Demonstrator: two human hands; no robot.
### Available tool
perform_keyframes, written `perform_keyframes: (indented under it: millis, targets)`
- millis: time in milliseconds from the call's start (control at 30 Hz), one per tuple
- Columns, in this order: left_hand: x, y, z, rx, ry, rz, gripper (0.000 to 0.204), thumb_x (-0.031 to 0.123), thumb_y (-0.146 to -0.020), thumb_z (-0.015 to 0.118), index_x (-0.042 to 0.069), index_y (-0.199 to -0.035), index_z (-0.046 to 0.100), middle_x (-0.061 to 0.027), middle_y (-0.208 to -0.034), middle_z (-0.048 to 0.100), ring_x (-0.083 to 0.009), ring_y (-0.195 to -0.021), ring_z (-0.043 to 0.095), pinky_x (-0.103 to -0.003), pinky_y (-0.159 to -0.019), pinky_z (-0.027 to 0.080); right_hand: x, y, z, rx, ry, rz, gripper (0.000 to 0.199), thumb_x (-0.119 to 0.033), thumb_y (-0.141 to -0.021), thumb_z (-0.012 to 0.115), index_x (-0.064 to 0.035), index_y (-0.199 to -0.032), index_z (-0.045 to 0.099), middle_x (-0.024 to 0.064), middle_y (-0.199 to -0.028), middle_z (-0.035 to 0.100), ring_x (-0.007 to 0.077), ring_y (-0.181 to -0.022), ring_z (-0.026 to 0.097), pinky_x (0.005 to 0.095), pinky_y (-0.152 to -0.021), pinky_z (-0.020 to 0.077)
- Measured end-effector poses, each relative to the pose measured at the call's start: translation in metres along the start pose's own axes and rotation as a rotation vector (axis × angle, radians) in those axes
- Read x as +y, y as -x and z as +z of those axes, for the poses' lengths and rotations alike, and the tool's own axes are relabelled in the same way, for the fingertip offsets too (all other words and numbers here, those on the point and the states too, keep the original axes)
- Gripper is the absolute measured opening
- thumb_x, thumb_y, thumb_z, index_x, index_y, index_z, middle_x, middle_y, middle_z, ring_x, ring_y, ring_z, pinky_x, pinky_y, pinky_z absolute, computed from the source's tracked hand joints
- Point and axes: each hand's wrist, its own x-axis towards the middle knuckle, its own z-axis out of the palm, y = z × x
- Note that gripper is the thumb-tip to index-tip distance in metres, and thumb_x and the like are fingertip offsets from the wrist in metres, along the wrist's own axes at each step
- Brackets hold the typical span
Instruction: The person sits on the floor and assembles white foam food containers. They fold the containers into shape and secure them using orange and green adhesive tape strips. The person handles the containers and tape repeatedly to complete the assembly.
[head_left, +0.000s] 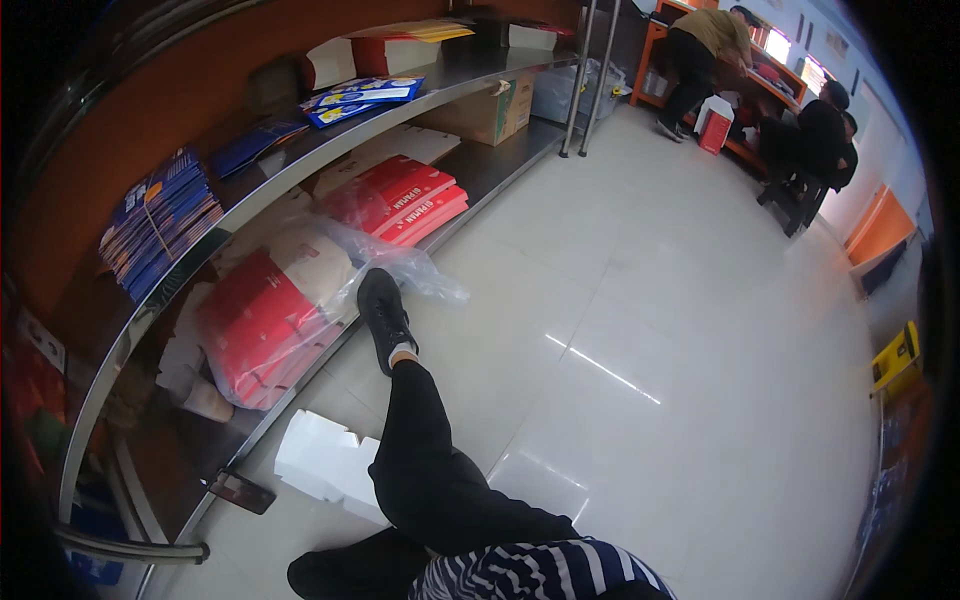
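Note:
Neither of my hands shows; only my striped shirt and my dark-trousered legs come in from the lower edge. My black shoe (pixel 382 310) stands beside the low shelf, close to a clear plastic bag (pixel 425 272). Flat red and white cartons (pixel 262 322) lie stacked in the plastic on the lower shelf, with another stack of red cartons (pixel 395 200) behind them. On the floor next to my leg lies an unfolded white carton (pixel 325 460). A dark phone (pixel 240 492) rests by the shelf's lower edge.
A two-level steel rack (pixel 500 165) runs along the left. Its upper shelf holds a tied stack of blue printed sheets (pixel 165 220); a brown cardboard box (pixel 490 110) sits below. Far off, one person (pixel 705 50) bends at an orange counter and others sit near a red-white box (pixel 713 125).

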Motion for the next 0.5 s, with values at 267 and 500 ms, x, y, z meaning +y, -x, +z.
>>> perform_keyframes:
  millis: [267,500]
  targets:
    - [-0.004,-0.004,0.016,-0.034,0.086,-0.050,0.043,0.029,-0.077,0.064,-0.004,-0.103,0.057,-0.0187,-0.089,0.060,-0.0260,-0.080,0.056,-0.037,-0.064,0.045,0.007,0.000,0.006,-0.054,-0.009,0.010,0.024,-0.014,-0.077,0.053,-0.0016,-0.098,0.054,0.0164,-0.100,0.058,0.0325,-0.092,0.056,0.0416,-0.082,0.0443]
    - [-0.004,-0.013,0.031,-0.055,0.142,-0.060,0.046,0.032,-0.076,0.065,-0.003,-0.104,0.057,-0.0192,-0.090,0.059,-0.0266,-0.082,0.055,-0.038,-0.067,0.044,0.011,0.000,0.008,-0.064,-0.016,0.018,0.023,-0.012,-0.077,0.053,-0.0013,-0.098,0.055,0.0162,-0.100,0.058,0.0315,-0.092,0.056,0.0409,-0.082,0.0440]
